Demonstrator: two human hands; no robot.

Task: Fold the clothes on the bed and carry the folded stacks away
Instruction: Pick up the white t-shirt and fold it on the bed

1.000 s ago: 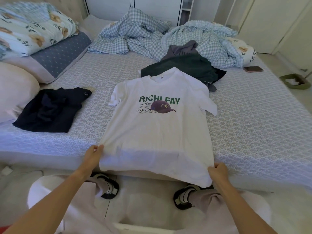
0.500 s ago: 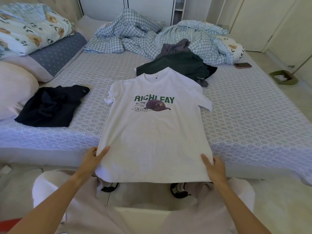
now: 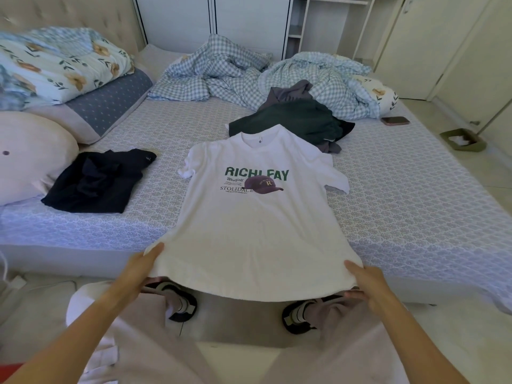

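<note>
A white T-shirt (image 3: 257,225) with green lettering and a purple cap print lies face up on the bed (image 3: 415,206), its hem hanging past the near edge. My left hand (image 3: 141,268) pinches the hem's left corner and my right hand (image 3: 365,284) pinches the right corner, fingers on top, thumbs under the cloth. Behind the collar sits a crumpled pile with a dark green garment (image 3: 293,120) and a grey garment (image 3: 288,91). A folded dark navy garment (image 3: 97,181) lies on the bed to the left.
A rumpled blue checked duvet (image 3: 249,76) covers the far side. Pillows (image 3: 33,153) and a floral quilt (image 3: 55,65) are stacked at left. A phone (image 3: 394,120) lies near the bed's right edge, a green tray (image 3: 462,139) on the floor beyond. My feet stand under the hem.
The shirt's hem has been drawn toward me and flattened; both hands shifted along the bottom corners, and my view lifted slightly toward the far wall.
</note>
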